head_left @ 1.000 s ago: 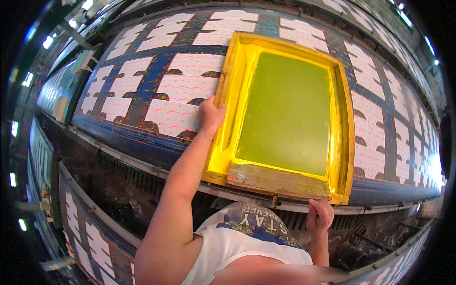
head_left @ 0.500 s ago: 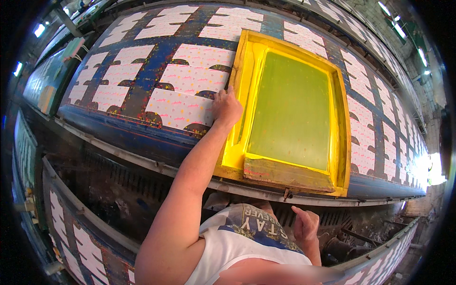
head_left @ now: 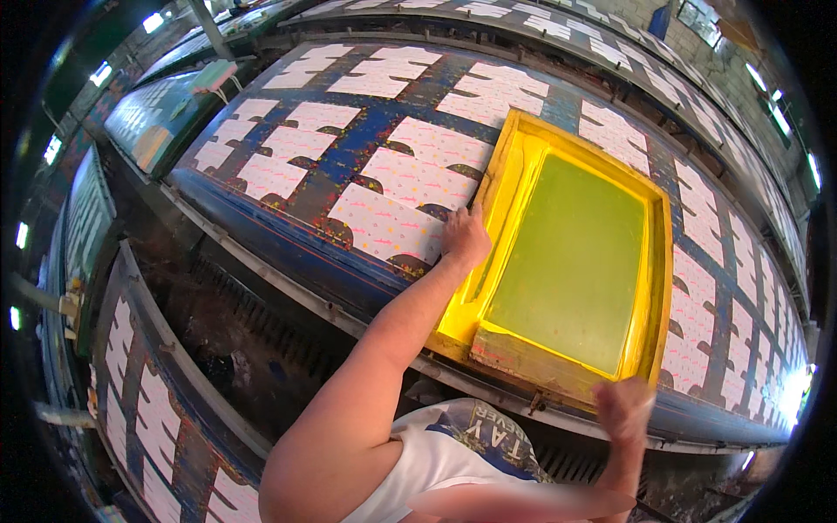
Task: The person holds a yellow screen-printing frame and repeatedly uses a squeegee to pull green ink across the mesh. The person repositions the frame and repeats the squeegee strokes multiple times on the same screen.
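A yellow-stained screen printing frame (head_left: pixel 664 288) with a green mesh (head_left: pixel 571 266) lies on the long printing table. My left hand (head_left: pixel 466 237) is closed on its left side rail, fingers over the edge beside the printed pieces. Along the frame's near end rests a wooden squeegee (head_left: pixel 539 363), smeared with yellow ink. Close to the frame's near right corner is my right hand (head_left: pixel 624 410); motion blurs its fingers, and I see nothing held in it. White printed pieces (head_left: pixel 388 222) with small pink and yellow marks lie left of the frame.
More printed pieces (head_left: pixel 697 288) lie in rows to the right. A metal rail (head_left: pixel 340 318) runs along the table's near edge. Behind me at lower left stands another table with pieces (head_left: pixel 157 418). Further tables stand beyond the far side.
My right hand has risen from beside my body to the frame's near right corner. My left hand keeps its place on the frame's left rail. The whole view has shifted and tilted.
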### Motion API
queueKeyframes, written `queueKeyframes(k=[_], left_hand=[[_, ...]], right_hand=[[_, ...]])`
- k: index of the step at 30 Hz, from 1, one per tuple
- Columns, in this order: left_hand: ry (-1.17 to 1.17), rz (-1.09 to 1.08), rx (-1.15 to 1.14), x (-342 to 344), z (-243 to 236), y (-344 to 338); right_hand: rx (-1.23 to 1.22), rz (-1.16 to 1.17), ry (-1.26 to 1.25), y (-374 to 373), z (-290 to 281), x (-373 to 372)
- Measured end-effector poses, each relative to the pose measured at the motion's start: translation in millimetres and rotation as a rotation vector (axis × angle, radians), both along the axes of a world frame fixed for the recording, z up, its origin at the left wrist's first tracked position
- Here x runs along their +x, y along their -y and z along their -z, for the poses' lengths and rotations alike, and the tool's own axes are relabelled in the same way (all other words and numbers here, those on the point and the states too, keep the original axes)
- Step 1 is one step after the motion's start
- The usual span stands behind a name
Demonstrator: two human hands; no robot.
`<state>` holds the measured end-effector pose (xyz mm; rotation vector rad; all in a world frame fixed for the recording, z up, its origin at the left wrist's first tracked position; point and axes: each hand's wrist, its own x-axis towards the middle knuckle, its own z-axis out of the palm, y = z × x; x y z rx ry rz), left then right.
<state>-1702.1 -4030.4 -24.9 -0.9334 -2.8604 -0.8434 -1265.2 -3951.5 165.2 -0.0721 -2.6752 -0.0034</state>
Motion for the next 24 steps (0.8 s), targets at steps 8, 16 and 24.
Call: queueKeyframes(k=[8,16,24], left_hand=[[-0.091,0.008,0.017,6,3,-2],[-0.074,0.005,0.018,4,0,-2],[-0.104,0.018,-0.020,8,0,-1]], right_hand=[[0.030,-0.542,0.348,33,-31,-74],[-0.057,-0.472,0.152,19,-30,-101],[-0.037,-0.601,0.265,39,-38,-135]])
